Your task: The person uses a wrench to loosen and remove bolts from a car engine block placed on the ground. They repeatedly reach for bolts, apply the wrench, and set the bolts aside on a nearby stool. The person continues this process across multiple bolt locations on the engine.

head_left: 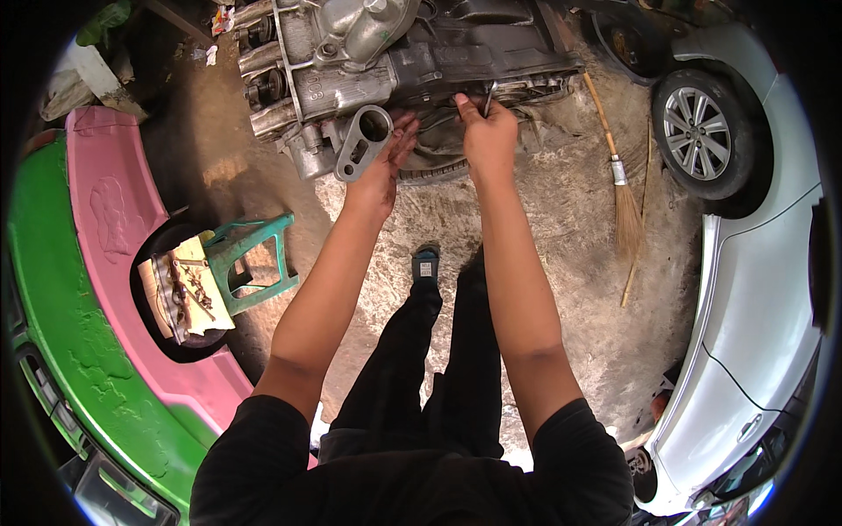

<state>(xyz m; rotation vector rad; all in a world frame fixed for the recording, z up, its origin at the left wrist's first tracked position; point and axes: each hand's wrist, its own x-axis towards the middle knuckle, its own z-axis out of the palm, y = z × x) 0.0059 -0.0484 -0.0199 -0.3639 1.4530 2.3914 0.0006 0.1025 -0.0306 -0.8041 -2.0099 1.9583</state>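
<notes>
A large grey and black engine (351, 83) fills the far middle of the head view, with cylindrical grey parts along its left side. A grey metal bracket with a round opening (361, 142) juts toward me from its near side. My left hand (386, 171) is beside that bracket, palm partly behind it. Its smudged fingers are apart and reach toward the engine's underside; the thumb is hidden. To the right, my right hand (488, 136) is closed at the engine's near edge, pinching a thin metal piece (491, 95). The lower end of that piece is hidden by the fingers.
A tyre (430, 173) lies under the engine. At left are a green plastic stool (263, 254), a tray of small metal parts (186, 289) and a pink-and-green vehicle (114, 202). A broom (624, 202) and silver car (754, 289) are at right.
</notes>
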